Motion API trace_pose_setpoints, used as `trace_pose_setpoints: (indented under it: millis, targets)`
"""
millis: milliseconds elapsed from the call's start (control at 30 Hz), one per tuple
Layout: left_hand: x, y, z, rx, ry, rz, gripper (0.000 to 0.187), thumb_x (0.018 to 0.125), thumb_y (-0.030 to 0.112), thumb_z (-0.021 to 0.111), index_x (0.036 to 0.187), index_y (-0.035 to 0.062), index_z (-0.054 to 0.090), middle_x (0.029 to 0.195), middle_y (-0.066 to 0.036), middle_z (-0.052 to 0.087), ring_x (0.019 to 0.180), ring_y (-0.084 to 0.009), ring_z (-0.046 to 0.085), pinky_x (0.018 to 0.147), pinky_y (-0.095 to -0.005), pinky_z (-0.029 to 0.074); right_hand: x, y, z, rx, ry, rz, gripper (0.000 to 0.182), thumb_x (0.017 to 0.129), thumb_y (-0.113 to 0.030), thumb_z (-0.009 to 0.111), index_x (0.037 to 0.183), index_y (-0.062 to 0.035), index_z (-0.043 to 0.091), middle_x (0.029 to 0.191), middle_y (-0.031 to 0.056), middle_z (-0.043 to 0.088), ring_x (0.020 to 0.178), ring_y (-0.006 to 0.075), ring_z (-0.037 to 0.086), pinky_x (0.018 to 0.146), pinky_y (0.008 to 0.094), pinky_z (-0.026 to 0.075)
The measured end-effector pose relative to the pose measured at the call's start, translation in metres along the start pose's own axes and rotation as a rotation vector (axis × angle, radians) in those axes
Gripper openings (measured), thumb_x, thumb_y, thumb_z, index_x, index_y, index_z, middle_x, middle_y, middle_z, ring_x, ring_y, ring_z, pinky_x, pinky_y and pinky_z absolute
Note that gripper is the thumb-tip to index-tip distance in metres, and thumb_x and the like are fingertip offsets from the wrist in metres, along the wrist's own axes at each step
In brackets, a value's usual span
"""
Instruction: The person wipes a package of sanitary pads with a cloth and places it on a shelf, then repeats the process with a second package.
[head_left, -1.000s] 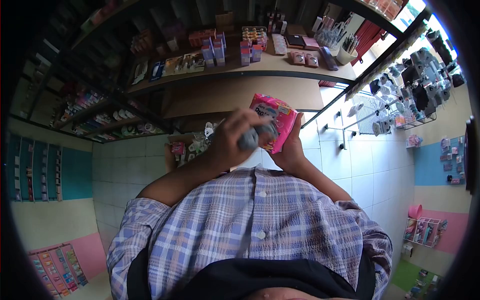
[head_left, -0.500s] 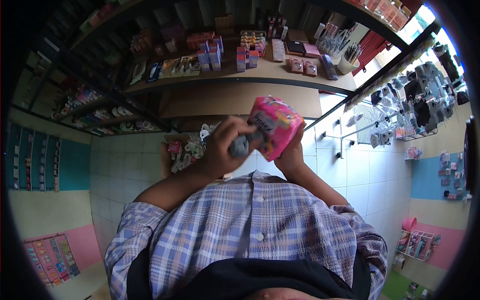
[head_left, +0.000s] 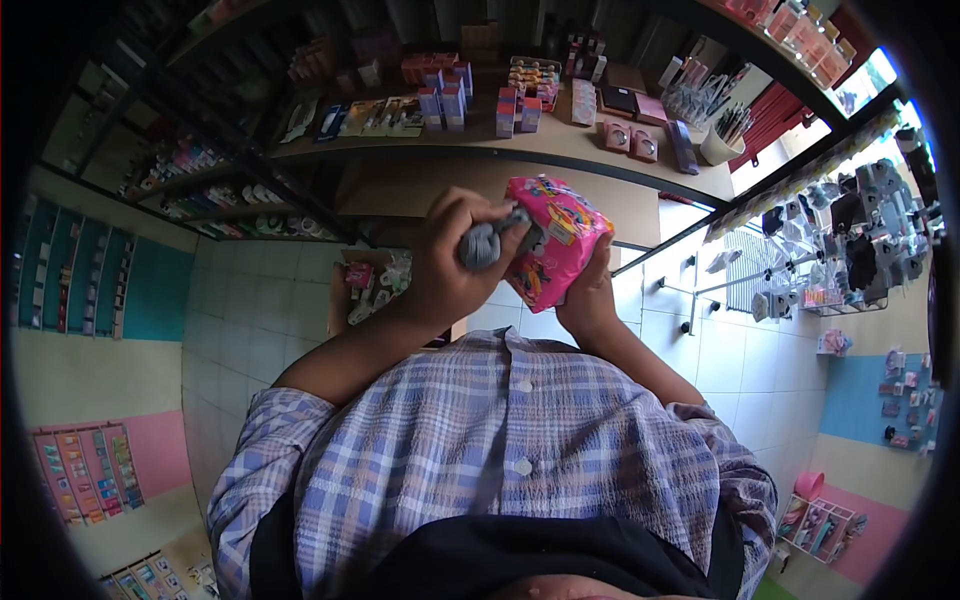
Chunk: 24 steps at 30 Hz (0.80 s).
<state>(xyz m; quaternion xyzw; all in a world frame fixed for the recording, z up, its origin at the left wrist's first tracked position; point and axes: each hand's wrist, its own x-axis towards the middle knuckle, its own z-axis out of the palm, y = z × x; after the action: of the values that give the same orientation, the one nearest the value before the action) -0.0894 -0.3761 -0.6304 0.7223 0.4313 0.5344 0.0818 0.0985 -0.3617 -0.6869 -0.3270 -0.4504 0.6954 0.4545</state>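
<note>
My right hand is closed around the lower right side of a bright pink plastic-wrapped packet with colourful prints, held up in front of my chest. In my left hand a bunched grey cloth is gripped, its folded end poking out between thumb and fingers. The cloth and the fingertips are at the packet's left face, apparently touching it. Part of my right hand's fingers is hidden behind the packet.
Ahead stands a wooden shelf with small boxes, pink compacts and a cup of brushes. An open carton with packets sits on the tiled floor to the left. A rack of hanging goods is at right.
The packet has tilted, showing a different side of its print. My left hand with the grey cloth has shifted slightly up. The shelf goods appear farther right in view.
</note>
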Motion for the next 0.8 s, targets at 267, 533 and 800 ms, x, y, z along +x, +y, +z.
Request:
trace_pose_setpoints:
  millis: [267,533,800]
  targets:
    - [-0.01,0.023,0.0,-0.036,-0.144,0.161,0.027,0.079,0.01,0.081,0.098,0.0023,0.064,0.09,-0.012,0.059,0.082,-0.0247,0.063,0.07,-0.0347,0.052,0.015,-0.005,0.002,-0.043,-0.01,-0.067,0.079,0.099,-0.067,0.012,0.139,-0.0039,0.039,0.134,0.0161,0.055,0.119,0.0295,0.058,0.1,0.0383,0.049]
    - [0.003,0.007,-0.005,0.056,0.041,0.134,0.027,0.077,0.005,0.081,0.097,0.0011,0.063,0.089,-0.012,0.059,0.08,-0.0248,0.062,0.069,-0.034,0.05,0.015,-0.008,-0.004,0.08,-0.085,-0.087,0.082,0.095,-0.072,0.023,0.142,-0.0049,0.036,0.138,0.0175,0.051,0.125,0.0331,0.054,0.104,0.0471,0.046]
    - [0.018,0.011,-0.011,0.083,0.089,0.156,0.026,0.078,0.007,0.081,0.097,0.0014,0.064,0.09,-0.011,0.059,0.078,-0.0213,0.062,0.066,-0.0331,0.05,0.002,-0.001,-0.003,-0.405,-0.133,-0.392,0.059,0.107,-0.038,0.036,0.146,-0.0007,0.013,0.128,0.0179,0.059,0.115,0.027,0.061,0.1,0.0379,0.047]
